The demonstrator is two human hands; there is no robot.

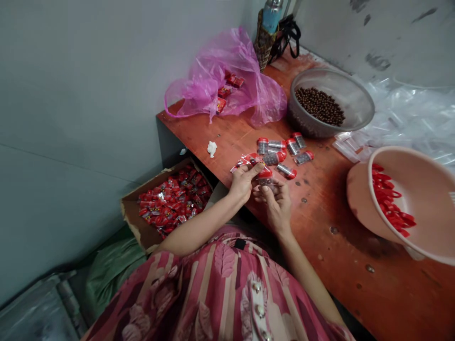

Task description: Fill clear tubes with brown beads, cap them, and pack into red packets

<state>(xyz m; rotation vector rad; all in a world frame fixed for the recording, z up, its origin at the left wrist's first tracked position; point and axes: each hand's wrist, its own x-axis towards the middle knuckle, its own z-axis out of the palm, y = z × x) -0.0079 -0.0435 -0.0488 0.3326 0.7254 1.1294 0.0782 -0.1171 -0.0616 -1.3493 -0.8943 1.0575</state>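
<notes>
In front of my body, over the near edge of the table, both hands meet at a small clear jar (266, 180) with a red lid and dark contents. My left hand (243, 182) is closed on several red printed plastic sleeves (245, 161), its thumb reaching to the jar's lid. Thumb and fingers of my right hand (277, 201) pinch the jar's lower part. Just beyond them lie several similar red-lidded jars (273, 157), some on their sides. How far a sleeve covers the held jar is too small to tell.
A grey bowl (355, 102) of brown balls and a pink basin (359, 189) with red plastic parts stand on the orange-red table (320, 265). Clear plastic pieces (412, 113) are heaped behind. A pink bag (227, 61) holds red packets. Below left is a cardboard box (133, 220) of red-wrapped pieces.
</notes>
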